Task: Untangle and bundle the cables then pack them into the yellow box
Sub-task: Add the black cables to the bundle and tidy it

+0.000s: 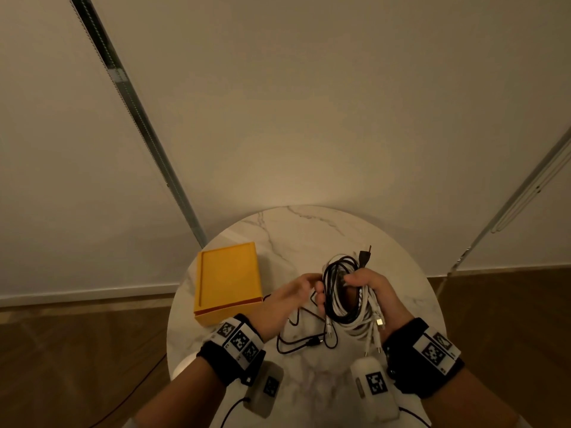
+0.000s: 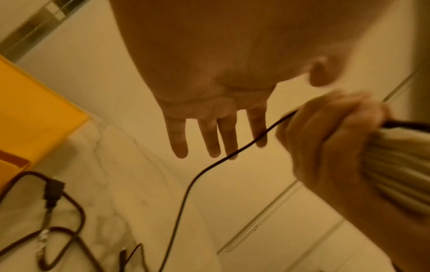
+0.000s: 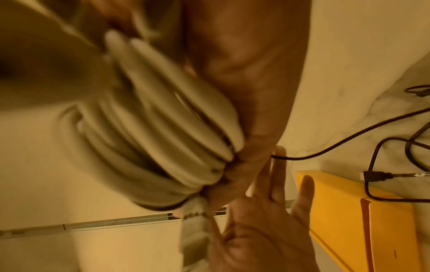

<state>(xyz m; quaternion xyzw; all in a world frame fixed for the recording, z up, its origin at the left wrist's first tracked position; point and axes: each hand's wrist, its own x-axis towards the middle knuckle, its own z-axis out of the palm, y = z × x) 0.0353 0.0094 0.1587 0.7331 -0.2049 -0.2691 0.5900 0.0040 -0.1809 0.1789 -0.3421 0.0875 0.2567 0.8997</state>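
Round marble table (image 1: 309, 230) fills the lower middle of the head view. Yellow box (image 1: 228, 281) sits shut on its left part, flat, apart from both hands. Right hand (image 1: 375, 288) is held above the table centre, fingers curled round a coiled bundle of white cables (image 1: 366, 307) and black cable (image 1: 332, 285); a black plug (image 1: 364, 257) sticks up out of the top of the coil, white connector ends hang below the fist. Left hand (image 1: 293, 296) is just beside the bundle on its left, palm open, fingers straight and slightly spread per the left wrist view (image 2: 209, 136); a thin black lead (image 2: 190, 182) crosses in front of them, contact unclear. Loose black cable loops (image 1: 296, 338) lie on the table under the left hand, near the box's front corner.
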